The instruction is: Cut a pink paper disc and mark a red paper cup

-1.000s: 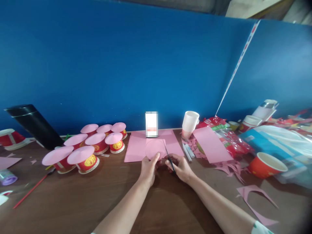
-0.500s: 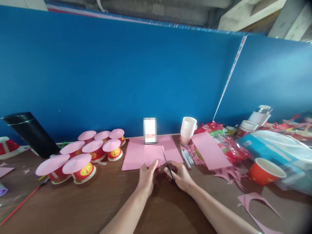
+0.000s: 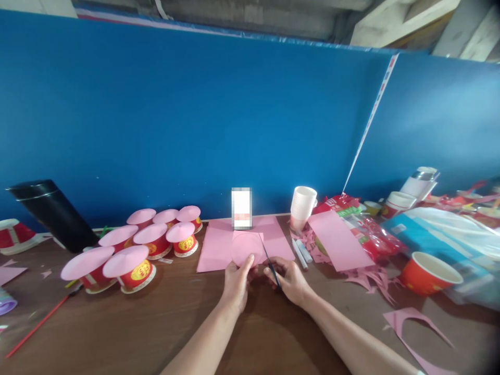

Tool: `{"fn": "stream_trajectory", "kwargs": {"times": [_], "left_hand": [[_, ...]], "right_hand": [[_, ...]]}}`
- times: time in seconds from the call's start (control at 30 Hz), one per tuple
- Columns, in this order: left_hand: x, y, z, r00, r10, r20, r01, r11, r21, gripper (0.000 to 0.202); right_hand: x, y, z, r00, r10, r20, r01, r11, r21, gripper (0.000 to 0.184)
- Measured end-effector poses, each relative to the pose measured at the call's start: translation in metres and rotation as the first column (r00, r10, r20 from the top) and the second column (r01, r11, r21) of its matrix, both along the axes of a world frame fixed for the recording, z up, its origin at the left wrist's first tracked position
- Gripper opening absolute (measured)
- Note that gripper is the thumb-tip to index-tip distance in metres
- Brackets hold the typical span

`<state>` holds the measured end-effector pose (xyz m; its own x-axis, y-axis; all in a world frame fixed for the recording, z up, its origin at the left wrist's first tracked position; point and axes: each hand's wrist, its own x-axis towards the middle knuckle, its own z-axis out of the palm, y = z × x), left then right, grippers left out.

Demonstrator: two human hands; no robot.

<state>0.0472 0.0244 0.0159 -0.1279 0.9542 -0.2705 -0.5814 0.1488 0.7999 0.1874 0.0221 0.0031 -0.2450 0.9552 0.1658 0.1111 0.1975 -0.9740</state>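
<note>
My left hand (image 3: 239, 278) is closed on a pink paper piece (image 3: 247, 247), thumb on top, with a round outline faintly visible on it. In my right hand (image 3: 289, 278) is a pair of dark scissors (image 3: 272, 269), its blades pointing up and left along the right edge of that paper. The handles are mostly hidden by my fingers. Behind my hands, larger pink sheets (image 3: 214, 245) lie flat on the table. A blurred-out white upright thing (image 3: 241, 208) stands at their back edge.
Several red cups with pink paper tops (image 3: 130, 265) stand to the left, near a black flask (image 3: 50, 213). Stacked white paper cups (image 3: 303, 205), white markers (image 3: 300, 253), pink scraps (image 3: 402, 317) and an orange cup (image 3: 429, 273) are to the right. A blue partition (image 3: 219, 114) rises behind.
The whole view has shifted very slightly, with things appearing a little further right. My hands, the paper and the scissors keep nearly the same pose.
</note>
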Motion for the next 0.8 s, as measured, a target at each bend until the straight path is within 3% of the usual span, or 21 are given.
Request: {"fn": "stream_trajectory", "kwargs": {"times": [0.37,0.8], "left_hand": [[-0.0018,0.0026,-0.0067,0.997,-0.067,-0.043,0.070,0.995,0.071,0.029],[-0.0003,0.0022,-0.0025,1.000,-0.023,-0.019,0.023,0.999,0.024,0.027]], "right_hand": [[0.0007,-0.0003,-0.0001,0.999,0.020,-0.050,-0.020,1.000,0.001,0.031],[0.0006,0.0002,-0.0003,1.000,0.003,-0.030,-0.003,1.000,0.003,0.030]]}}
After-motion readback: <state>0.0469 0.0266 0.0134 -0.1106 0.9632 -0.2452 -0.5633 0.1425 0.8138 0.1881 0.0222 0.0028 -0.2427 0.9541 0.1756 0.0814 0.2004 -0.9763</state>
